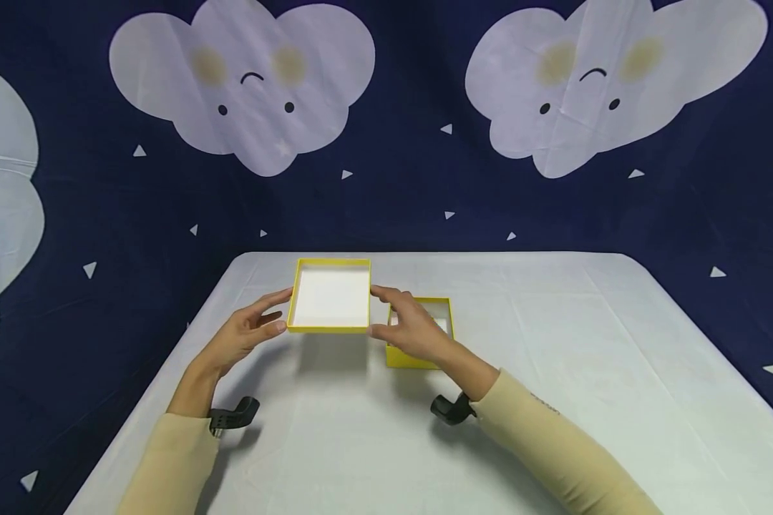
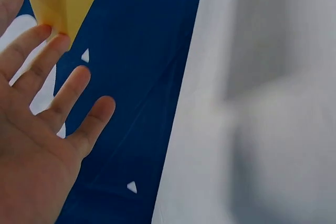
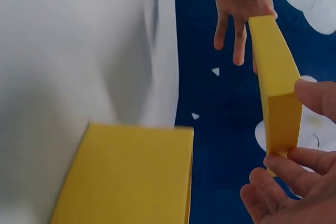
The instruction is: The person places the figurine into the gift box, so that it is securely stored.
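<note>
A square yellow box lid (image 1: 331, 297) is held up above the table, its white inside facing the head camera. At its left side, my left hand (image 1: 235, 340) pinches the edge between thumb and fingers. My right hand (image 1: 419, 332) grips the opposite side the same way. Behind the right hand and forearm, an open yellow box (image 1: 409, 360) stands on the table, with part of its pale inside hidden. In the left wrist view, fingertips touch the lid's yellow corner (image 2: 63, 3). Both hands and the lid's outer side (image 3: 281, 77) appear in the right wrist view, beside the box (image 3: 131, 177).
A white cloth covers the table (image 1: 554, 343). Beyond its back edge hangs a dark blue curtain (image 1: 412, 200) with clouds and small triangles. Black camera mounts sit on the left wrist (image 1: 235, 413) and right wrist (image 1: 452, 410).
</note>
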Demonstrator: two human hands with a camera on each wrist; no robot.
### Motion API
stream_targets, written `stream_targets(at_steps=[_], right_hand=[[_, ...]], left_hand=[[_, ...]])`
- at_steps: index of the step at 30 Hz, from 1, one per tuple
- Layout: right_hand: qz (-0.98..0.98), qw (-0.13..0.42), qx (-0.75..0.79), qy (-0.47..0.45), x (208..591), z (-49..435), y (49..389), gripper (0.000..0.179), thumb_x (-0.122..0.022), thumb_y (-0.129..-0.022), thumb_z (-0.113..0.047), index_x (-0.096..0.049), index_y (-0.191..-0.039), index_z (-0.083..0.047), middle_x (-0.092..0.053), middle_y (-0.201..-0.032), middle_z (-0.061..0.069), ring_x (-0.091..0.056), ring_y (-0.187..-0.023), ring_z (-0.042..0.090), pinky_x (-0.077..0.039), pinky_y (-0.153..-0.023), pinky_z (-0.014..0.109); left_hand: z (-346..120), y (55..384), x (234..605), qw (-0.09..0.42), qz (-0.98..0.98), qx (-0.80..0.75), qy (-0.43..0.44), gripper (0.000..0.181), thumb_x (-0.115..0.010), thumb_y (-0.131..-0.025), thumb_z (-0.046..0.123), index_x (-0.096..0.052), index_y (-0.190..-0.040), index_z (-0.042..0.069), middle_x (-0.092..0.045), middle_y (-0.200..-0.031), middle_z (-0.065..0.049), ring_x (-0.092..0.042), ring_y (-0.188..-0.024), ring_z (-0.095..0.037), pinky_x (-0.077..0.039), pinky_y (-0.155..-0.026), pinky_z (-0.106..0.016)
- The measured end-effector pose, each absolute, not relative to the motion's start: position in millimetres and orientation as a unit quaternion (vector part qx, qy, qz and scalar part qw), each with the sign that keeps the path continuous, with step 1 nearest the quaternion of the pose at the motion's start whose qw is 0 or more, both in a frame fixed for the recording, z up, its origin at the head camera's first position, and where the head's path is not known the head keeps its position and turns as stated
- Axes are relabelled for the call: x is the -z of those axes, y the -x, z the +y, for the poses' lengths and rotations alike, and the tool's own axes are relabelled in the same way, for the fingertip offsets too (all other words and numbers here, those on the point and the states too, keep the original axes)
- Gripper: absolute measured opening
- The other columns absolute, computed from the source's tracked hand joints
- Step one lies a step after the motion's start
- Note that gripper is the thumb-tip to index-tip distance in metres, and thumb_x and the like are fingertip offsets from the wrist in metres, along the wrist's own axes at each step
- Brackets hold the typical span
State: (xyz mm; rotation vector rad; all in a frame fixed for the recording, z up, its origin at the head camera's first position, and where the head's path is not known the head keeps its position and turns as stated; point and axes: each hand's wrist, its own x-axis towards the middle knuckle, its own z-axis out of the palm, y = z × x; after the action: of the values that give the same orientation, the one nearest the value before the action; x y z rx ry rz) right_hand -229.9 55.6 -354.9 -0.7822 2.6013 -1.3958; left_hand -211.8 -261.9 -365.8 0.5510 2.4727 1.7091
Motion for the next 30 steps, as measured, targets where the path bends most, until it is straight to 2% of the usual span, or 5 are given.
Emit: stream_targets(at_steps=[3,7,10,19,30], right_hand=[[0.847,0.05,0.465,0.254,355,66,233,0.068,-0.069,-0.084,-0.024,-0.037,-0.145,-0.019,-0.042,-0.146,-0.001,-0.04,-0.129,0.033,-0.04,-0.105,0.05],[0.838,0.036,0.476,0.263,356,78,237,0.068,-0.068,-0.083,-0.018,-0.038,-0.144,-0.017,-0.044,-0.142,0.002,-0.04,-0.128,0.032,-0.037,-0.106,0.052],[0.835,0.017,0.479,0.27,358,85,240,0.069,-0.068,-0.082,-0.013,-0.038,-0.144,-0.014,-0.047,-0.138,0.006,-0.042,-0.125,0.029,-0.037,-0.105,0.05],[0.83,-0.013,0.491,0.264,364,105,243,0.071,-0.067,-0.081,-0.004,-0.037,-0.145,-0.011,-0.051,-0.126,0.012,-0.046,-0.117,0.031,-0.039,-0.102,0.051],[0.809,-0.006,0.539,0.236,368,127,245,0.062,-0.065,-0.088,-0.017,-0.037,-0.144,-0.017,-0.048,-0.138,0.011,-0.044,-0.128,0.031,-0.034,-0.109,0.051]], left_hand=[[-251,214,365,0.017,0.803,-0.563,-0.195,0.059,-0.064,-0.09,0.013,-0.04,-0.144,0.013,-0.033,-0.151,-0.013,-0.029,-0.139,-0.032,-0.031,-0.11,-0.053],[-235,219,365,-0.025,0.804,-0.552,-0.22,0.059,-0.067,-0.087,0.01,-0.044,-0.142,0.014,-0.043,-0.141,-0.01,-0.035,-0.132,-0.009,-0.028,-0.111,-0.049],[-224,222,365,-0.041,0.807,-0.544,-0.227,0.059,-0.068,-0.087,0.011,-0.046,-0.141,0.016,-0.048,-0.134,-0.01,-0.039,-0.124,-0.002,-0.03,-0.109,-0.045],[-197,231,367,-0.049,0.8,-0.55,-0.235,0.061,-0.07,-0.084,0.008,-0.046,-0.14,0.013,-0.054,-0.119,-0.015,-0.046,-0.115,-0.016,-0.031,-0.109,-0.048],[-172,237,370,-0.038,0.799,-0.556,-0.224,0.056,-0.068,-0.087,0.015,-0.047,-0.14,0.019,-0.055,-0.13,-0.013,-0.046,-0.122,-0.028,-0.033,-0.108,-0.049]])
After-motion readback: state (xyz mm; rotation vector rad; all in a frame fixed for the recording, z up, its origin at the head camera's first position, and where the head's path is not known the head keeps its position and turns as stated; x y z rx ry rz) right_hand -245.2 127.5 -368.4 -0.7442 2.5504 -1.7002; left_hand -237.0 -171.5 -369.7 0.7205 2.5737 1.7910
